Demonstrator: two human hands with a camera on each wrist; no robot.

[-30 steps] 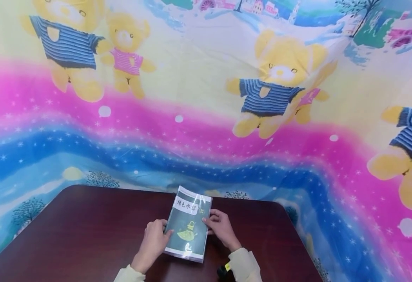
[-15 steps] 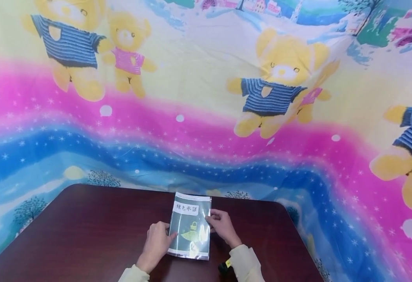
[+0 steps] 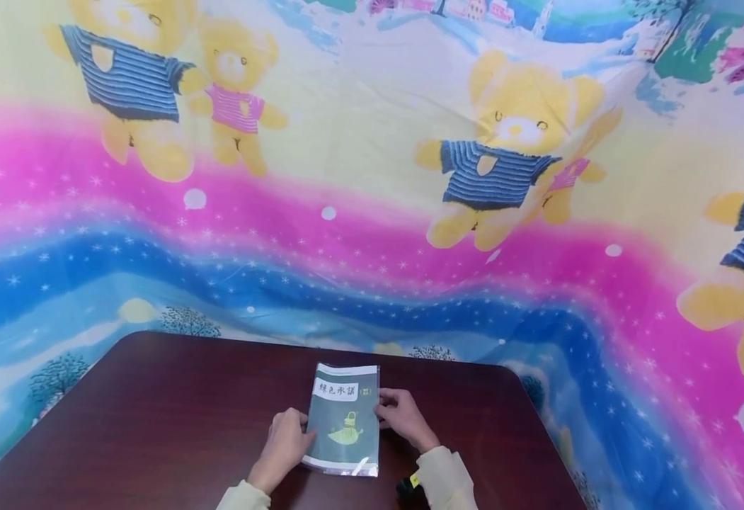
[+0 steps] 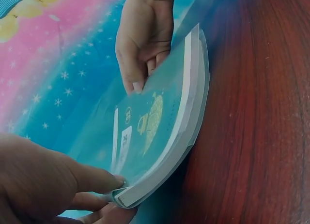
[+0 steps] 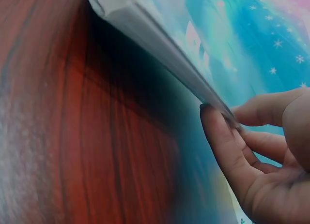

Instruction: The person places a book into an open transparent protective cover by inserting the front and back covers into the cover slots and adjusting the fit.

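A green book (image 3: 345,425) in a clear plastic cover, with a white title label and a yellow-green drawing, is held above the table between both hands. My left hand (image 3: 284,439) pinches its left edge, thumb on the front cover and fingers beneath. On the opposite edge my right hand (image 3: 405,418) pinches the book, thumb on top. In the left wrist view the book (image 4: 150,122) bows slightly, its pages closed. The right wrist view shows the book's page edge (image 5: 160,45) raised off the wood, with fingers under it.
The dark red-brown wooden table (image 3: 174,418) has rounded far corners. A small black object with a yellow mark (image 3: 405,486) is beside the right sleeve. A curtain (image 3: 346,283) printed with bears and snowflakes hangs behind the table.
The book has straightened from a tilt and come slightly lower and nearer in the head view. Both hands keep their hold at its sides.
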